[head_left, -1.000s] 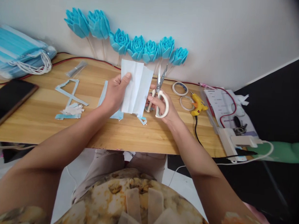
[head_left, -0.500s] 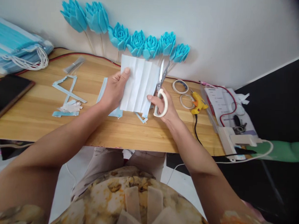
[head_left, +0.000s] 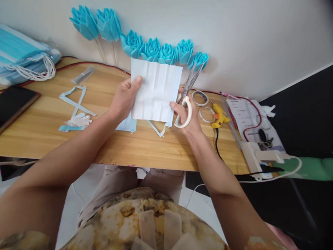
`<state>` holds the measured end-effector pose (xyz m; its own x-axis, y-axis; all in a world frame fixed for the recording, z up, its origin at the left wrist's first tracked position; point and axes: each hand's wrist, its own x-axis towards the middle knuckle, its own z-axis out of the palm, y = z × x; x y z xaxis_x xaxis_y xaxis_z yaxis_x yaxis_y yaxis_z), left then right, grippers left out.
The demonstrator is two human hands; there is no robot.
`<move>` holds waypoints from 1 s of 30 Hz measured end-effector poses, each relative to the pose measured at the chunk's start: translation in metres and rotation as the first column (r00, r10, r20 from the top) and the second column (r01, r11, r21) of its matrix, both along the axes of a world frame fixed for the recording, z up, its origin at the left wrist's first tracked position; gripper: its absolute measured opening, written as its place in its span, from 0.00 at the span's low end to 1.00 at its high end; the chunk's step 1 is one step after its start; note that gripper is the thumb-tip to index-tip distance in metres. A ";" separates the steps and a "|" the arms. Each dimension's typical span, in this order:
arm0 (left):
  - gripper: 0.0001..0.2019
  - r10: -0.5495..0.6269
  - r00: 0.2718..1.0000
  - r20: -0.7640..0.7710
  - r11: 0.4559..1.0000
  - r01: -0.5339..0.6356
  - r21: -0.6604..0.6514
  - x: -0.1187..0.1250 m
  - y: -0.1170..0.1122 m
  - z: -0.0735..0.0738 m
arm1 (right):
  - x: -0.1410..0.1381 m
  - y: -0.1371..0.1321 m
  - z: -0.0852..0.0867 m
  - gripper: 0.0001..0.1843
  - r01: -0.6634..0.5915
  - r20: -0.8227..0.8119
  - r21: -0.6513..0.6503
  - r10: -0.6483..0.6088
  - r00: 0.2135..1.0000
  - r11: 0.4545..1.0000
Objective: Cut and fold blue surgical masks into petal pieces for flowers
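Observation:
A pleated white sheet of face-mask fabric (head_left: 155, 91) is stretched upright between my hands above the table. My left hand (head_left: 125, 96) pinches its left edge, thumb on the near face. My right hand (head_left: 190, 113) pinches the right edge with thumb and fingers, and the same hand carries scissors (head_left: 187, 87) by their white handles. The scissor blades point up and away, slightly parted, to the right of the sheet. Another light blue mask piece (head_left: 128, 124) lies on the table below, partly hidden. A thin cut-off strip (head_left: 157, 129) lies beside it.
Several blue fabric flowers (head_left: 151, 49) lean along the wall. At left are stacked masks (head_left: 21, 54), a phone (head_left: 12, 107) and cut strips (head_left: 77, 105). At right are tape rolls (head_left: 200, 98), a yellow glue gun (head_left: 220, 116) and a power strip (head_left: 252, 157).
The sheet has been pulled wider, its pleats flatter. My right hand has moved slightly right with the scissors, whose blades have tilted to the right.

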<state>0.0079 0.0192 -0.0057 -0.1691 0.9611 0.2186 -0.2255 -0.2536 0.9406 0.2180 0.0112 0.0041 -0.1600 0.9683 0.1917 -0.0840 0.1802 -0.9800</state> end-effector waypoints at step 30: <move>0.28 -0.181 0.983 -0.027 0.983 0.180 -0.035 0.011 -0.010 0.000 | -0.006 -0.001 -0.010 0.32 -0.070 0.027 -0.086 0.072 0.997 0.994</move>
